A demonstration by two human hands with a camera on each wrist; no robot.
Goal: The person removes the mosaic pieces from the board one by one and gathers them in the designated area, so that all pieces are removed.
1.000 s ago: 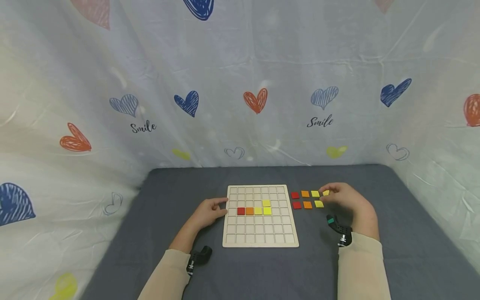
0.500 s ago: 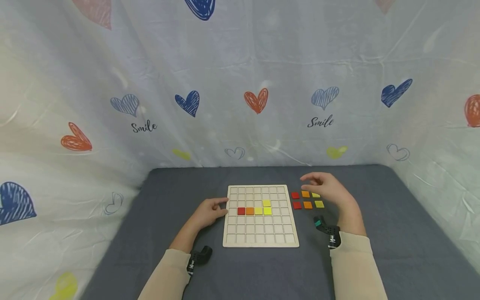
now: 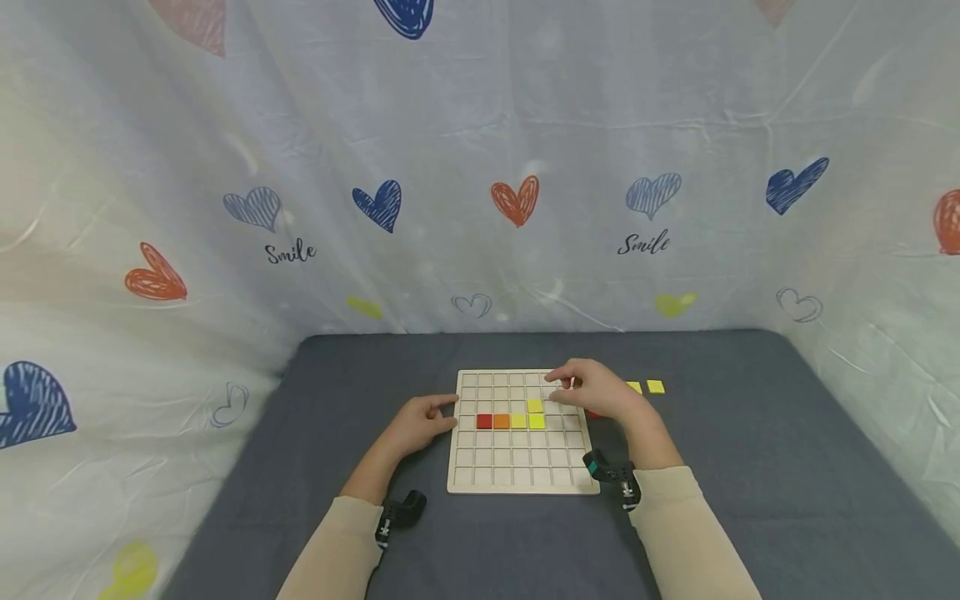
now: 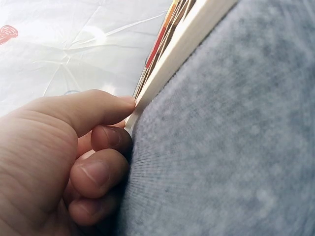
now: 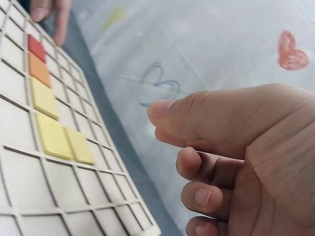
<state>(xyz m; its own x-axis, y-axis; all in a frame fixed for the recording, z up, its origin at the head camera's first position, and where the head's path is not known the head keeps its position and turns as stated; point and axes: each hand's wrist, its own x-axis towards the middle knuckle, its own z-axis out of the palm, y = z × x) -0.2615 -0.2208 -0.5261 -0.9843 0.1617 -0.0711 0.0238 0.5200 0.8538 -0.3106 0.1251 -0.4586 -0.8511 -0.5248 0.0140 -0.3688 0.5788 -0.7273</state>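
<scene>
A pale wooden grid board (image 3: 480, 478) lies on the dark cloth. In one row sit a red tile (image 3: 484, 422), an orange tile (image 3: 501, 422) and two yellow tiles (image 3: 518, 422). Another yellow tile (image 3: 535, 406) sits directly above the row's right end. My left hand (image 3: 417, 427) rests at the board's left edge; in the left wrist view its thumb (image 4: 106, 105) touches the edge. Over the board's upper right hovers my right hand (image 3: 596, 390). Its fingers are loosely bent, and no tile shows between thumb and fingers in the right wrist view.
Right of the board, yellow square tiles (image 3: 655, 387) lie on the grey cloth (image 3: 720, 400). A bit of a red tile (image 3: 592, 414) shows beside the right forearm, which hides the other loose tiles. Behind hangs a white curtain (image 3: 450, 267) printed with hearts.
My right hand has moved left from the loose tiles to above the board. The left hand stays at the board's edge, and the tiles on the board have not moved.
</scene>
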